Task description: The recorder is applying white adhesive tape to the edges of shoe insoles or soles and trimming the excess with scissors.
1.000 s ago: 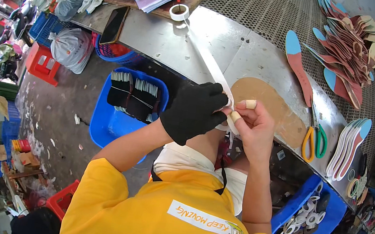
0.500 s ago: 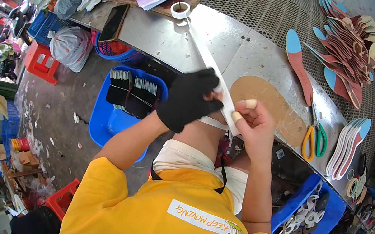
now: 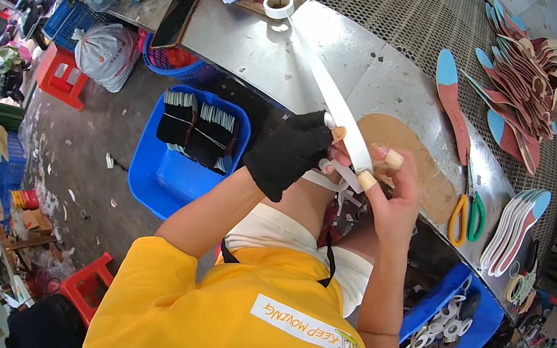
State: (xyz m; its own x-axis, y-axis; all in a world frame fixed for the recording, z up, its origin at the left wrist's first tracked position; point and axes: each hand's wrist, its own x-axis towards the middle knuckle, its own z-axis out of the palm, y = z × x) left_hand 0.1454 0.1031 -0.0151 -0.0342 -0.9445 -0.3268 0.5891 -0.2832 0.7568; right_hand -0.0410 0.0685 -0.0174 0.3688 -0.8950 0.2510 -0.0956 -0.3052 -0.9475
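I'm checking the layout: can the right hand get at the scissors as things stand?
Probably yes: the scissors lie on the metal workbench to the right of the right hand, with nothing seen over their handles, though its grip on the white tape would likely have to ease first.
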